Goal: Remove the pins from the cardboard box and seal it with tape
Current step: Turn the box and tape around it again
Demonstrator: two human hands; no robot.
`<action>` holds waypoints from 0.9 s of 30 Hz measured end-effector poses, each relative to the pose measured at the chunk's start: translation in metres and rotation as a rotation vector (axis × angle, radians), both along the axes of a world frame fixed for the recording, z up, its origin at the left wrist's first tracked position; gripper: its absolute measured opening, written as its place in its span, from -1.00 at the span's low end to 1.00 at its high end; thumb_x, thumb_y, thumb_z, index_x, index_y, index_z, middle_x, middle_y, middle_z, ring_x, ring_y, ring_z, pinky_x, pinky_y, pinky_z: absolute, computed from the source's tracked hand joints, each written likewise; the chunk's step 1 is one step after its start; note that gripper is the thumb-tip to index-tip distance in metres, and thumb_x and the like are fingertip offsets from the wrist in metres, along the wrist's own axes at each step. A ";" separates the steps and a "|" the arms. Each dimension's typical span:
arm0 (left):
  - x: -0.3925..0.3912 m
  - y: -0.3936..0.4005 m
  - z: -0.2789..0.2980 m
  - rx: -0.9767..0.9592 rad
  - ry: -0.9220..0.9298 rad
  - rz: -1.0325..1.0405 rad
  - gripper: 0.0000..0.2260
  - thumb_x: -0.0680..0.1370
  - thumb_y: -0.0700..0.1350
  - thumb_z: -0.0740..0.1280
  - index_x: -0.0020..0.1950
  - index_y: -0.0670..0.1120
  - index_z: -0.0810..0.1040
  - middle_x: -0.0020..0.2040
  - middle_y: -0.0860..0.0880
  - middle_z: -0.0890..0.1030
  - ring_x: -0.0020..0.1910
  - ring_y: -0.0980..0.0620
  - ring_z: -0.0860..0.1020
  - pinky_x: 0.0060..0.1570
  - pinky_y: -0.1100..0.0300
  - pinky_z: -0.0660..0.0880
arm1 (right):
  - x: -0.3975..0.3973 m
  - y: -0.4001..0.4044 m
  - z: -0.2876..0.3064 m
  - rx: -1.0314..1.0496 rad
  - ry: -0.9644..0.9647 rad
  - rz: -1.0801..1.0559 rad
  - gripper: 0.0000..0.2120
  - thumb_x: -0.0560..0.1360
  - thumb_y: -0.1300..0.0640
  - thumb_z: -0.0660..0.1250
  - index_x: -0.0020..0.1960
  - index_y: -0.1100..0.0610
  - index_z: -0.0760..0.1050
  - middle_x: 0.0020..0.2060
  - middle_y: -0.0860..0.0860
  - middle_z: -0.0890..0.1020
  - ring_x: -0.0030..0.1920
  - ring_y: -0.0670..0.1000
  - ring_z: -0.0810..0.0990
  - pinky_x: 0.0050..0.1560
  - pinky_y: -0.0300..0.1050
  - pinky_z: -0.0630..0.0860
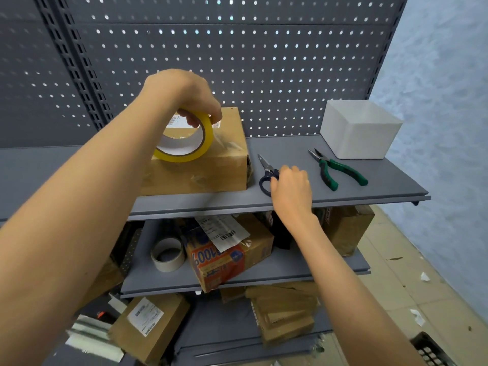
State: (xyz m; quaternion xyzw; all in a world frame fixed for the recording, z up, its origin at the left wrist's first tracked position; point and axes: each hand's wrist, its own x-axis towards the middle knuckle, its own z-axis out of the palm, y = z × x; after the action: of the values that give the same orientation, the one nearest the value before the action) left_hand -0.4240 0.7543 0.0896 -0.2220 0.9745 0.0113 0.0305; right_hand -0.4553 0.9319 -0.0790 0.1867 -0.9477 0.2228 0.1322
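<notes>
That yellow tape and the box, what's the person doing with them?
A person is sealing a cardboard box on the top shelf. Their left hand holds a roll of yellow tape over the box, and a clear strip runs from the roll down onto it. Their right hand is on the handles of the scissors lying beside the box, probably to cut the tape. Green pliers and a white bin sit further right.

A white open bin [360, 129] stands at the right end of the grey top shelf [343, 192], against the pegboard [237, 48]. Green-handled pliers [336, 170] lie just in front of it. The lower shelf [264, 278] carries a white tape roll [168, 254] beside an orange-printed carton [229, 257].
</notes>
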 end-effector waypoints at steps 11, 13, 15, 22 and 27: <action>0.045 -0.008 0.010 0.084 0.052 -0.016 -0.63 0.49 0.17 0.27 0.06 -0.11 0.39 0.07 -0.14 0.45 0.01 -0.18 0.44 -0.08 0.01 0.37 | 0.011 -0.002 0.036 -0.155 0.093 0.167 -0.73 0.61 0.20 0.10 0.25 0.24 0.45 0.15 0.15 0.53 0.17 0.12 0.46 0.04 -0.12 0.34; 0.062 -0.014 0.008 0.110 0.121 -0.043 -0.63 0.52 0.17 0.25 0.05 -0.13 0.46 0.04 -0.14 0.49 -0.03 -0.15 0.47 -0.11 0.04 0.38 | 0.016 -0.006 0.044 -0.189 0.114 0.204 -0.72 0.61 0.20 0.11 0.26 0.22 0.45 0.15 0.13 0.53 0.17 0.11 0.46 0.05 -0.11 0.35; 0.082 -0.023 0.004 0.150 0.199 -0.081 -0.61 0.54 0.14 0.24 0.06 -0.19 0.54 -0.02 -0.17 0.55 -0.08 -0.14 0.49 -0.14 0.05 0.41 | 0.021 -0.012 0.050 -0.240 0.145 0.239 -0.73 0.60 0.20 0.13 0.25 0.20 0.47 0.14 0.11 0.54 0.17 0.10 0.47 0.07 -0.10 0.35; 0.146 -0.056 -0.019 0.042 0.541 -0.019 -0.70 0.54 0.06 0.30 -0.22 -0.15 0.43 -0.35 -0.07 0.40 -0.32 -0.08 0.38 -0.38 0.14 0.25 | 0.053 -0.051 0.064 -0.391 0.223 0.406 -0.76 0.57 0.23 0.16 0.17 0.20 0.51 0.09 0.07 0.57 0.12 0.05 0.51 0.12 -0.06 0.42; 0.189 -0.097 -0.061 -0.101 0.589 0.072 -0.75 0.54 0.04 0.30 -0.15 -0.14 0.41 -0.26 -0.13 0.45 -0.22 -0.20 0.45 -0.27 0.09 0.27 | 0.080 -0.083 0.059 -0.414 0.231 0.509 -0.78 0.55 0.21 0.18 0.13 0.19 0.53 0.05 0.07 0.58 0.10 0.05 0.51 0.09 -0.10 0.41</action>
State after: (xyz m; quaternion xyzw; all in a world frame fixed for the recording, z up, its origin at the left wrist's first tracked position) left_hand -0.2349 0.6575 0.0290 -0.2446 0.9323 0.0277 -0.2649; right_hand -0.3757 0.8487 -0.0205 0.4104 -0.7841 0.4135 0.2140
